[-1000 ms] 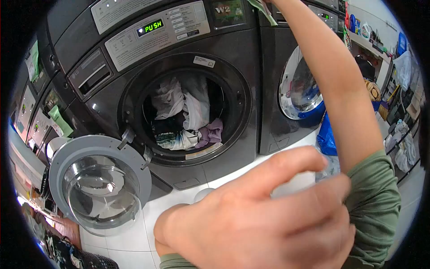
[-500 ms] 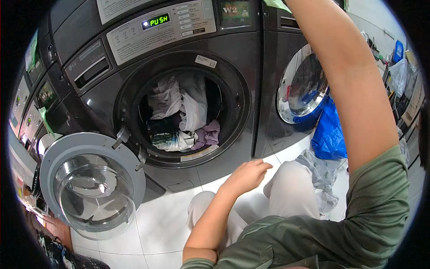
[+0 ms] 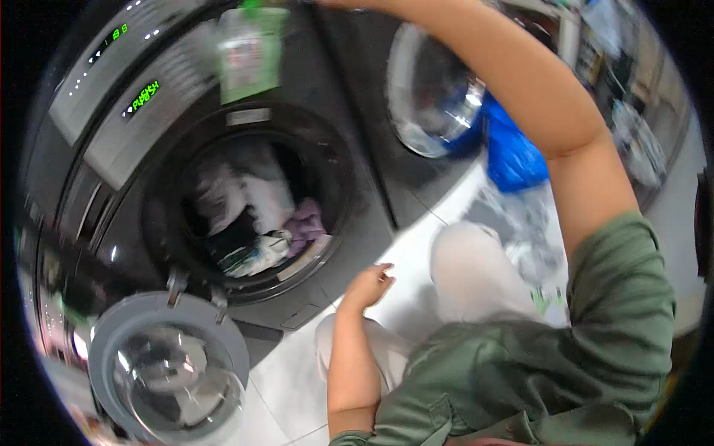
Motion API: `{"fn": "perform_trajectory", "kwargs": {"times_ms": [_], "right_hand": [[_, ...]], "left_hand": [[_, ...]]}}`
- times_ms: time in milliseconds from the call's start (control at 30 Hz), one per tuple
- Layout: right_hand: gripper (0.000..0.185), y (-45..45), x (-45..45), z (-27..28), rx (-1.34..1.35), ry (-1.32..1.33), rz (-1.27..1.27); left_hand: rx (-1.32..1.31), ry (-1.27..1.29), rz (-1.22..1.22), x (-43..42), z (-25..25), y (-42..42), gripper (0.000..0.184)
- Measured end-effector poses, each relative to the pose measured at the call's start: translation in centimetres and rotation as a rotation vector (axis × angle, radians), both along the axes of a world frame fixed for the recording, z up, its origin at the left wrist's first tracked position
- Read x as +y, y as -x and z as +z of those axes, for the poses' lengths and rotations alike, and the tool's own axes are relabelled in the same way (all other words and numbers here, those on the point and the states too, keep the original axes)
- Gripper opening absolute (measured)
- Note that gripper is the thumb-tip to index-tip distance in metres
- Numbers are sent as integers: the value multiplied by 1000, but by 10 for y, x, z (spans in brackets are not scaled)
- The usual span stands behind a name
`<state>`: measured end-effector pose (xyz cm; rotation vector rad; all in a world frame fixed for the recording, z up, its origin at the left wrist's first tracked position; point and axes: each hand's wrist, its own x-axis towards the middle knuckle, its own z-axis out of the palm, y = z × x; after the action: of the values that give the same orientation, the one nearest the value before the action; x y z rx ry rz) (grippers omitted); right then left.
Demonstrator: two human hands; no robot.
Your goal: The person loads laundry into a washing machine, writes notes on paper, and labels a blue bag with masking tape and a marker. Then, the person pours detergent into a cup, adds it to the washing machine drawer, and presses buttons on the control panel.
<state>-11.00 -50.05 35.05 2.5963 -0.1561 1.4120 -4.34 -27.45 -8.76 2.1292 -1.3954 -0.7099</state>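
Observation:
My left hand (image 3: 368, 287) hovers above my knees with its fingers loosely bent and a little apart. Nothing shows in it. At the top edge, my right hand (image 3: 346, 2) is mostly cut off, so its fingers are hidden. Beside it, a green and white tag (image 3: 251, 58) hangs from a bright green strip in front of the washing machine (image 3: 357, 212). Inside the open drum are white laundry (image 3: 264, 197), a purple cloth (image 3: 305, 224) and dark printed fabric. The round glass door (image 3: 172, 357) is swung out to the lower left.
To the right stands another machine with a round chrome-rimmed door (image 3: 435, 93). A blue bag (image 3: 513, 149) and clear plastic bags (image 3: 520, 230) lie by it on the white tiled floor (image 3: 279, 394). More machines with lit displays line the left.
The view has turned and blurred. My right arm has swung left across the top, and the green tag now hangs in front of the open machine. My left hand stays low.

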Motion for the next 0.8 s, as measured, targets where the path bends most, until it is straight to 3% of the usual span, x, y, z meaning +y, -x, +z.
{"fn": "perform_trajectory", "kwargs": {"times_ms": [33,67,100,167,233,267,300,333,367,433,500,667,800], "right_hand": [[44,24,-9,-33,4,0,43],[22,8,-61,-85,74,159,309],[22,85,-41,-135,119,81,127],[16,165,-84,-241,477,-92,61],[15,269,-138,-374,551,-399,-223],[19,326,-139,-403,585,-980,-463],[30,398,-162,-479,556,-979,-683],[35,466,-162,-539,468,-1151,-882],[37,521,-147,-582,570,-1173,-1172],[41,613,-104,-676,378,-1448,-1362],[48,626,-65,-683,518,-1616,-1481],[63,596,-29,-769,207,-1854,-1468],[71,540,-17,-773,95,-1915,-1695]], "left_hand": [[56,-40,15,2,8,3,40],[66,-56,43,6,7,4,41],[75,-74,70,8,5,2,41],[-61,-89,79,11,4,-1,42],[10,-148,122,9,19,9,42],[27,-155,122,9,17,10,42],[38,-155,135,10,14,10,41],[47,-133,129,7,12,14,41],[55,-108,130,4,11,18,41],[-30,-88,94,-4,-3,15,36],[-75,-87,64,-21,-11,19,33],[-132,-116,-42,-69,3,43,31],[-254,-116,-115,-99,19,61,33]]}}
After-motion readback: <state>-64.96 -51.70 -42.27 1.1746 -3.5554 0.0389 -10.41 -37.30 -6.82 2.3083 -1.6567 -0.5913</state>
